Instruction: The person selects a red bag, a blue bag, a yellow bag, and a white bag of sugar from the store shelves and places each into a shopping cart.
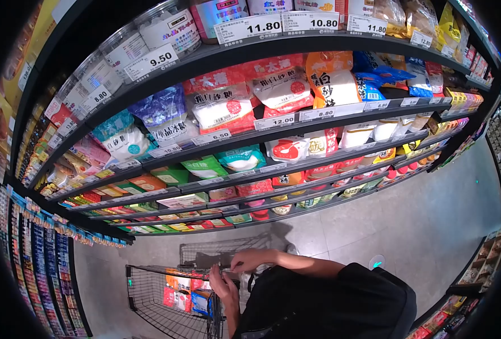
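Note:
A black wire shopping cart (143,308) stands at the lower left, beside the shelf. Inside it lie several bags: red and white bags (177,298), an orange one (177,281) and a blue one (202,303). My left hand (223,285) is at the cart's handle end, its fingers stretched out and nothing visible in them. Just above it, my right hand (251,260) is closed, fingers curled at the handle end. Whatever it grips, if anything, is hidden. A dark grey panel (206,260) shows by the fingers, at the cart's rear.
A long shelf (216,144) curves across the view, with bagged sugar (222,107), plastic jars (168,28) and price tags (276,121). Hanging small packets (41,265) fill a rack at the left. More shelving (482,260) stands at the right. Grey tiled floor (408,209) lies between.

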{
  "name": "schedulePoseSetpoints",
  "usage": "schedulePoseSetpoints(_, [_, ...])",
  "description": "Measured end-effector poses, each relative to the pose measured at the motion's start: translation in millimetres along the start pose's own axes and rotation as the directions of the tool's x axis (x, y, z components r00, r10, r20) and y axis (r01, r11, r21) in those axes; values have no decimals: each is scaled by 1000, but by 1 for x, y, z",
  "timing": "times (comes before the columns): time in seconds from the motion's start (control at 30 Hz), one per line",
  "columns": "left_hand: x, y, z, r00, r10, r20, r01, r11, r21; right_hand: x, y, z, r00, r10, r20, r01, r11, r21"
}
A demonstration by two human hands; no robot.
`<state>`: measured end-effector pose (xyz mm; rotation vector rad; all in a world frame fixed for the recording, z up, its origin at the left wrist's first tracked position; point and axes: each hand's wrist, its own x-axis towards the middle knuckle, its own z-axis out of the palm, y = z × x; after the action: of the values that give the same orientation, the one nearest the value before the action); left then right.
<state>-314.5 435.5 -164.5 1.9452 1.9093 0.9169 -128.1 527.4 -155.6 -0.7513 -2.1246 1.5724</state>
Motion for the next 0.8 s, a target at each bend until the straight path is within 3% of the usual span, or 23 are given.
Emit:
schedulePoseSetpoints(0.17, [6, 10, -2, 990, 137, -22, -134, 986, 101, -15, -15, -36, 996, 30, -87, -28, 999, 27])
schedulePoseSetpoints(0.23, [12, 13, -2, 978, 210, -6, -208, 973, 95, -25, -19, -55, 981, 68, -183, -85, 993, -87])
schedulePoseSetpoints(0.3, [19, 17, 2, 981, 194, 16, -195, 979, 55, -35, -31, -75, 976, 77, -203, -96, 992, -83])
schedulePoseSetpoints(0.37, [19, 16, 8, 984, 175, 40, -175, 984, 15, -44, -43, -89, 929, -6, -370, -37, 993, -109])
schedulePoseSetpoints(0.47, [17, 15, 16, 985, 140, 99, -140, 990, -5, -56, -75, -104, 919, 24, -392, -73, 991, -110])
schedulePoseSetpoints(0.53, [16, 19, 12, 959, 228, 167, -237, 971, 38, -59, -76, -98, 928, 36, -371, -84, 990, -113])
schedulePoseSetpoints(0.67, [17, 20, 14, 972, 201, 122, -210, 976, 62, -65, -94, -86, 963, 96, -253, -130, 984, -121])
schedulePoseSetpoints(0.8, [16, 18, 15, 974, 175, 140, -187, 980, 72, -65, -122, -103, 954, 92, -287, -161, 961, -227])
